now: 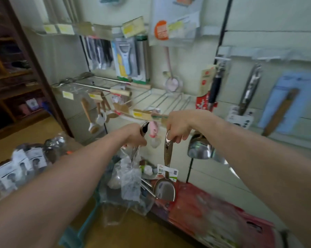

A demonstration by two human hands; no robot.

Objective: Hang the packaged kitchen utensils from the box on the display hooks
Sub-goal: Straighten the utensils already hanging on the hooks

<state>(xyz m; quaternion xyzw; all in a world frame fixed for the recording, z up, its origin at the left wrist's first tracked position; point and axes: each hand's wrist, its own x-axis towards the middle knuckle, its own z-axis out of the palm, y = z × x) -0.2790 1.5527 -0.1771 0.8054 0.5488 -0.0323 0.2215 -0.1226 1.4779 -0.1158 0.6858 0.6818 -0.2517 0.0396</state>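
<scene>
Two hands meet at the centre of the frame, each holding one utensil. The left hand has its fingers curled round a black-tipped metal handle. The rest of that utensil hangs below the hand inside a clear plastic bag, so its shape cannot be told. The right hand has its fingers closed round the top of a steel spatula. The spatula hangs straight down with its blade lowest and one white and green label tied round the neck.

Both utensils hang over a teal box at lower centre, which holds more plastic-wrapped metalware; the number is lost in the crumpled wrap. Just right of the box lies one red bag.

Behind the hands, bare wire display hooks jut from the pale wall. They are too blurred to count. Left of them, two long tools with wooden handles lie across the hooks. Above hang one packaged peeler and one pack of dark-handled knives. One pink strainer hangs at upper centre. On the right hang one pair of steel tongs and one blue pack. A heap of carded goods sits on the surface at lower left.
</scene>
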